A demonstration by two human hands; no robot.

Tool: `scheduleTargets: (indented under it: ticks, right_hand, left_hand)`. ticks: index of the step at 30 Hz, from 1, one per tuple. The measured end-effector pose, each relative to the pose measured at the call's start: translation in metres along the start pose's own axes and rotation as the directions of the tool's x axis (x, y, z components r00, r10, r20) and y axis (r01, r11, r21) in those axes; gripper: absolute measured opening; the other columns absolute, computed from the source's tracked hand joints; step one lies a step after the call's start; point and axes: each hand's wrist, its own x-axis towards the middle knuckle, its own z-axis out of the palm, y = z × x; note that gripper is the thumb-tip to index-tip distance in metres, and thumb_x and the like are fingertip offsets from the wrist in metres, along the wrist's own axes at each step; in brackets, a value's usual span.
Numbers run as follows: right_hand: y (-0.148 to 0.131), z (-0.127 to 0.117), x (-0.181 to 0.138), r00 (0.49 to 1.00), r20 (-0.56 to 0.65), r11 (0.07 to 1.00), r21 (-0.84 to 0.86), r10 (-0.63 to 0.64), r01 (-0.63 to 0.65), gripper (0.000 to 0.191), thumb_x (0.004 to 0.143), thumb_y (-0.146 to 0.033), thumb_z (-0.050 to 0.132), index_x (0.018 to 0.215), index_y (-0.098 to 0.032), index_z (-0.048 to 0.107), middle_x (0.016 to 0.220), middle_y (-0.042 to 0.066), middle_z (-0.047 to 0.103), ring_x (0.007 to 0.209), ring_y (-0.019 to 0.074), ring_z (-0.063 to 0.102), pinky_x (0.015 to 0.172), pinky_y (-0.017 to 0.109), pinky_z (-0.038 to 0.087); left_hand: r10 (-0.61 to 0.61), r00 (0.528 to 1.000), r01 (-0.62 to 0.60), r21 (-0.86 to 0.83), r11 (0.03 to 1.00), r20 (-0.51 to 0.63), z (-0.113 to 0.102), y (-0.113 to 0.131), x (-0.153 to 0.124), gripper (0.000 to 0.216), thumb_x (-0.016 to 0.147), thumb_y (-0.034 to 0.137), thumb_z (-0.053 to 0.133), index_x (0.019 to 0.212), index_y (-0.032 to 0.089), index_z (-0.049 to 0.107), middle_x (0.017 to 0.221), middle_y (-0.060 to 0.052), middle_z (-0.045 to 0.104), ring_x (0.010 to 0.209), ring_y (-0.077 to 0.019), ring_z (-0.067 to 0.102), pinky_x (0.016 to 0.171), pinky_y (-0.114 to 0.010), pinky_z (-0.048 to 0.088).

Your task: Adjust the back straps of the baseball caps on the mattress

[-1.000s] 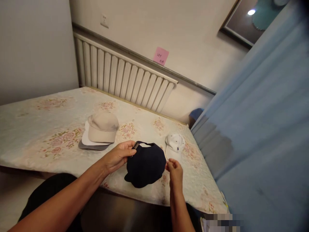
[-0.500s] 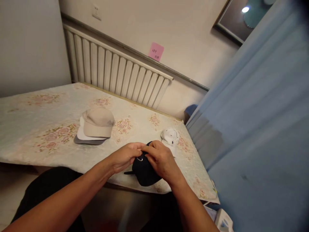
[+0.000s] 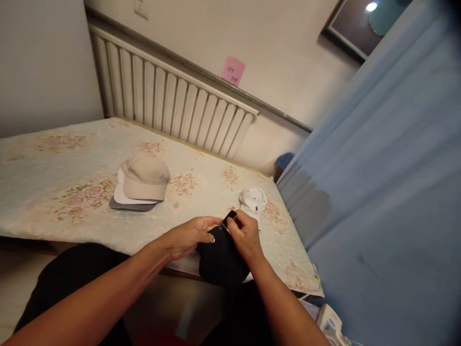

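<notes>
A dark navy cap [image 3: 220, 259] lies at the table's near edge, partly hanging over it. My left hand [image 3: 187, 236] is closed on the cap's left side. My right hand [image 3: 245, 236] pinches the cap's small strap end, which sticks up between the fingertips. Just beyond my hands sits a white cap [image 3: 254, 201]. Further left on the table, a beige cap [image 3: 146, 177] tops a stack of a white and a grey cap.
The table carries a floral cloth [image 3: 72, 192]. A white radiator [image 3: 173, 105] runs along the wall behind it, with a pink note [image 3: 233, 70] above. A blue curtain [image 3: 378, 192] fills the right side. A white object [image 3: 329, 323] lies on the floor at lower right.
My right hand came up from the cap's right side onto its back and now pinches the strap end. The navy cap slid nearer the table edge.
</notes>
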Motion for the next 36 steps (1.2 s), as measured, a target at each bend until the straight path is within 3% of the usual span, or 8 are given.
scheduleTargets:
  ticks: [3,9,14,19,23,27,30,36]
  right_hand:
    - [-0.003,-0.007,0.003,0.983,0.135,0.972,0.182,0.124,-0.148,0.018,0.084,-0.024,0.053,0.067,-0.018,0.057,0.056,-0.005,0.049,0.052,0.0099,0.046,0.052,0.023,0.035]
    - [-0.001,-0.023,0.005,0.962,0.261,0.987,0.153,-0.086,0.047,0.023,0.082,-0.018,0.056,0.102,-0.021,0.068,0.092,0.004,0.067,0.083,0.0151,0.058,0.080,0.030,0.043]
    - [0.010,-0.017,0.004,0.910,0.413,0.973,0.204,0.016,-0.109,0.014,0.082,-0.020,0.055,0.080,-0.019,0.069,0.079,0.001,0.066,0.079,0.0138,0.058,0.077,0.028,0.043]
    - [0.034,0.000,-0.002,0.826,0.490,0.716,0.468,0.278,-0.518,0.014,0.080,-0.032,0.057,0.076,-0.018,0.060,0.049,-0.008,0.044,0.040,0.0069,0.038,0.043,0.020,0.029]
    - [0.049,0.005,-0.010,0.806,0.499,0.562,0.585,0.319,-0.584,0.024,0.081,-0.042,0.052,0.077,-0.019,0.058,0.043,-0.012,0.029,0.035,0.0045,0.017,0.039,0.020,0.014]
    - [0.051,0.008,-0.017,0.753,0.630,0.726,0.426,0.190,-0.540,0.018,0.070,-0.033,0.066,0.071,-0.015,0.063,0.055,-0.006,0.048,0.048,0.0056,0.036,0.046,0.020,0.024]
    - [0.046,0.013,-0.019,0.708,0.670,0.727,0.369,0.223,-0.579,0.023,0.074,-0.035,0.061,0.064,-0.014,0.063,0.050,-0.006,0.044,0.048,0.0060,0.033,0.047,0.021,0.022]
    - [0.020,0.018,-0.020,0.759,0.640,0.814,0.372,0.124,-0.446,0.011,0.068,-0.026,0.067,0.074,-0.016,0.068,0.061,-0.005,0.055,0.056,0.0078,0.041,0.052,0.021,0.028]
  left_hand:
    - [-0.043,0.997,0.042,-0.021,0.999,-0.066,-0.003,-0.002,-0.002,0.032,0.070,0.012,0.064,0.101,0.014,0.068,0.086,-0.004,0.068,0.074,-0.0127,0.059,0.068,-0.023,0.039]
    - [-0.054,0.964,0.052,-0.016,0.999,-0.261,-0.005,-0.006,-0.005,0.017,0.068,0.021,0.075,0.081,0.013,0.066,0.065,0.002,0.061,0.057,-0.0076,0.050,0.055,-0.020,0.033]
    - [-0.058,0.962,0.041,-0.068,0.997,-0.267,-0.004,-0.003,-0.006,0.016,0.068,0.018,0.074,0.079,0.014,0.064,0.069,0.000,0.065,0.060,-0.0091,0.056,0.058,-0.019,0.038]
    - [-0.008,0.971,-0.014,-0.093,0.996,-0.240,-0.016,-0.003,-0.010,0.016,0.072,0.019,0.072,0.082,0.014,0.061,0.070,-0.002,0.064,0.056,-0.0085,0.055,0.053,-0.018,0.037]
    - [0.012,0.967,-0.043,-0.118,0.992,-0.254,-0.028,-0.004,-0.012,0.018,0.074,0.022,0.072,0.084,0.013,0.060,0.069,-0.001,0.062,0.053,-0.0067,0.052,0.050,-0.016,0.035]
    - [0.030,0.968,-0.065,-0.133,0.989,-0.248,-0.032,-0.004,-0.014,0.018,0.073,0.020,0.073,0.081,0.015,0.057,0.062,0.002,0.059,0.049,-0.0057,0.050,0.047,-0.015,0.033]
    - [0.071,0.972,-0.107,-0.151,0.983,-0.223,-0.034,-0.004,-0.015,0.020,0.073,0.018,0.073,0.079,0.016,0.054,0.067,-0.001,0.063,0.053,-0.0081,0.054,0.050,-0.017,0.037]
    - [0.091,0.936,-0.140,-0.120,0.983,-0.341,-0.048,-0.003,-0.019,0.021,0.072,0.018,0.073,0.078,0.017,0.053,0.066,0.001,0.061,0.053,-0.0082,0.053,0.050,-0.017,0.036]
